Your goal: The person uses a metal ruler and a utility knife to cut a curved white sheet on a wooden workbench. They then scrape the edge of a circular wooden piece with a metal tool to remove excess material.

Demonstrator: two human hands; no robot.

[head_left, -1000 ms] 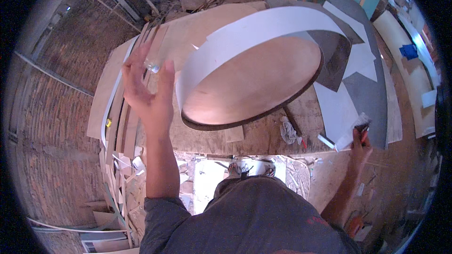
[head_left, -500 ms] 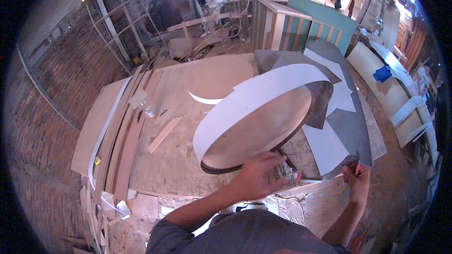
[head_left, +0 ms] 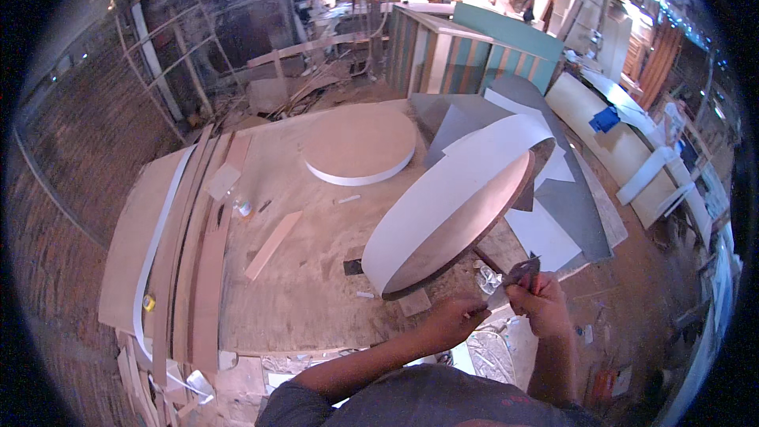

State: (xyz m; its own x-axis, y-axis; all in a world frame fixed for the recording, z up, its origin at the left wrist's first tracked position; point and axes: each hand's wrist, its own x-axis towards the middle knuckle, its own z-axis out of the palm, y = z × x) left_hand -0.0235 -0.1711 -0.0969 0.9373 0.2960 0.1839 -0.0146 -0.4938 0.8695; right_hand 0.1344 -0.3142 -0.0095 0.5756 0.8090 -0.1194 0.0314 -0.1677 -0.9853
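On the left of my feed I see long boards (head_left: 207, 269) laid along that end of the worktop (head_left: 308, 316), and a clear bottle (head_left: 243, 207) beside them that a wide swing of the arm could topple. Further in lie a loose wooden slat (head_left: 274, 243) and, beyond it, a flat disc (head_left: 360, 138) with a white rim, which I judge steady. The tilted drum (head_left: 443, 182), a round panel with a white band, worries me more: it leans on the right half of the worktop, and from here I can't make out what props it, so a bump at its low edge could send it rolling or drop it flat and crease the band. Just in front is the left hand (head_left: 455, 323), fingers curled inward; I cannot tell whether they pinch anything. A crumpled pale rag (head_left: 487, 277) sits just beyond the bladed tool (head_left: 522, 272) and could snag it. The right hand (head_left: 541, 307) is wrapped around that tool, so close to the left that a slip could nick the fingertips. Past it, a careless outward sweep might scratch the white sheet (head_left: 545, 233).
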